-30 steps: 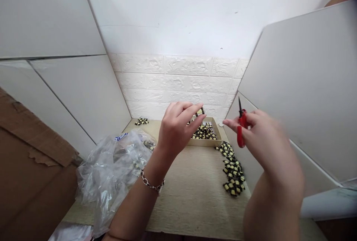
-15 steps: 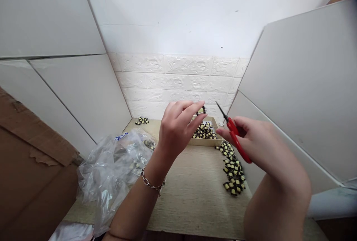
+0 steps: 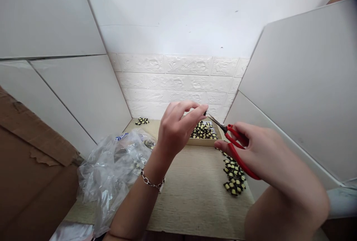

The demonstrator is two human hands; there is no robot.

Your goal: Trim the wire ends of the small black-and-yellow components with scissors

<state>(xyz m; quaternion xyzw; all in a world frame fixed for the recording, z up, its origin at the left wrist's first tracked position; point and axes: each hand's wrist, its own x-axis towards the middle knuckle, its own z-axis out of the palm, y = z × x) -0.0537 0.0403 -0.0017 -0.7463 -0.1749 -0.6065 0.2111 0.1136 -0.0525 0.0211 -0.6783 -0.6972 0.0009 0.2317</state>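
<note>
My left hand (image 3: 178,127) pinches a small transformer coil (image 3: 205,113) between thumb and fingertips, above the far part of the table. Most of the coil is hidden by the fingers; only its dark end with thin pins shows. In my right hand (image 3: 259,142) is a pair of red-handled scissors (image 3: 245,166), the handles spread. The slim blades point left, with their tips right at the coil's end; whether they touch it I cannot tell. Behind and below, a shallow cardboard tray (image 3: 203,142) holds many yellow-and-black coils like it.
More coils (image 3: 234,177) lie in a pile at the right, and a small group (image 3: 142,121) sits at the back left. A clear plastic bag (image 3: 117,166) with coils covers the table's left side. A brown carton (image 3: 36,166) and white panels (image 3: 301,84) flank the table (image 3: 195,192).
My right hand has opened the scissors and brought the blades left and down to the coil. The coil has turned in my left fingers, so less of it shows.
</note>
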